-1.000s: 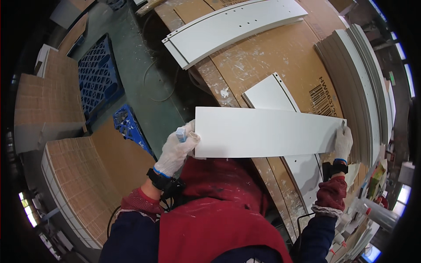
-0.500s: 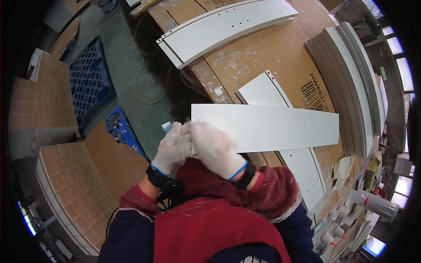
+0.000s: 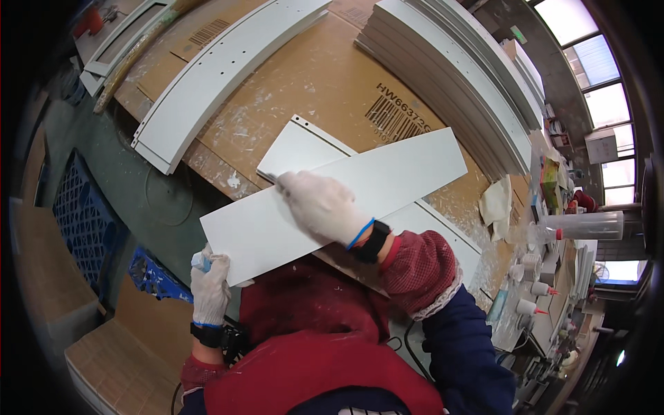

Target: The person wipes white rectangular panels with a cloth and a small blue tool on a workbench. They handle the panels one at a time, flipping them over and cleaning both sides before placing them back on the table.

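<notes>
My right hand [image 3: 325, 206] lies flat, fingers together, on the top face of the long white panel [image 3: 387, 183], pressing on it rather than gripping it. My left hand [image 3: 211, 287] is closed around a small blue-and-white object [image 3: 200, 261], too hidden for me to name, and touches the panel's lower left corner. The panel lies across the cardboard-covered workbench [image 3: 311, 76], its long axis running from lower left beside my left hand up to the right, where its far end points at the stack of white panels [image 3: 456, 76]. It crosses over a second flat white panel [image 3: 297, 149], which runs the other way, from upper left to lower right, with small holes along its edge. I count one curved white panel [image 3: 221, 76] with a row of holes further up the bench, lying diagonally, well apart from my hands. At the right edge stands one clear plastic bottle [image 3: 588, 225] on its side or tilted; I cannot tell its contents. Below it I see three small white bottles [image 3: 531, 287] with red tips. One blue plastic crate [image 3: 76, 207] sits on the floor at left; I cannot tell what is in it.
</notes>
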`<control>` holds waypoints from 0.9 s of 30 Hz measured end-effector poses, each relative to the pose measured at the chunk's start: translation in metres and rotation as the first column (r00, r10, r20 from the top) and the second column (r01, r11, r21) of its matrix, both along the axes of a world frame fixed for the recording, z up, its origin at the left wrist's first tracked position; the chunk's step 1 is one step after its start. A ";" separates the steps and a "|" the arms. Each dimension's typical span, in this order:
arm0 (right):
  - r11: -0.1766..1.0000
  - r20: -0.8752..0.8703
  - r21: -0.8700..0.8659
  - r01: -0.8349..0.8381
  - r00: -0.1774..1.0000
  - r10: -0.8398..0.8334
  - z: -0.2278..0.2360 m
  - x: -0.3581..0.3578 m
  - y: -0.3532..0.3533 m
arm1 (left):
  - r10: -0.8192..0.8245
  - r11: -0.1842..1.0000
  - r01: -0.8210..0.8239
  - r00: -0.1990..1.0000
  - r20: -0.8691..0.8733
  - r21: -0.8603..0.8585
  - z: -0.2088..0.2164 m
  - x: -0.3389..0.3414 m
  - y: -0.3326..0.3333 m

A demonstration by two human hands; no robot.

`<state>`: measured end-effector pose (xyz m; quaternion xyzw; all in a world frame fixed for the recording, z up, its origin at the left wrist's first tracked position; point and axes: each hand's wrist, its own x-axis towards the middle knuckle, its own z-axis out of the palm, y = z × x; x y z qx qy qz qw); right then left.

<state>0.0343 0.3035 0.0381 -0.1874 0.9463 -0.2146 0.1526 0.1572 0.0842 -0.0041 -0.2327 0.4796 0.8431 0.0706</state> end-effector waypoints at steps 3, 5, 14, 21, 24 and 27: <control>0.973 -0.117 0.007 0.231 0.966 -0.229 0.003 -0.032 0.075 | 0.024 0.996 -0.022 0.999 0.030 -0.086 -0.007 0.000 0.002; 0.942 -0.212 0.006 0.336 0.921 -0.328 0.007 -0.048 0.126 | 0.012 0.996 -0.011 1.000 0.014 -0.091 -0.015 0.006 -0.006; 0.592 -0.461 0.309 0.745 0.661 -0.592 -0.012 -0.057 0.368 | 0.118 0.993 -0.115 0.990 0.079 -0.041 -0.014 0.008 -0.014; 0.356 0.344 -0.438 0.826 0.519 -0.782 -0.030 -0.011 0.404 | -0.345 0.566 0.074 0.926 -0.155 -0.821 -0.007 0.004 -0.054; 0.223 0.415 -0.592 0.774 0.531 -0.739 -0.029 -0.009 0.378 | -0.648 0.148 -0.040 0.751 -0.128 -0.988 -0.001 -0.011 -0.049; 0.329 0.350 -0.593 0.735 0.603 -0.716 -0.029 -0.008 0.381 | -0.656 0.200 -0.078 0.730 -0.192 -0.977 -0.005 -0.019 -0.050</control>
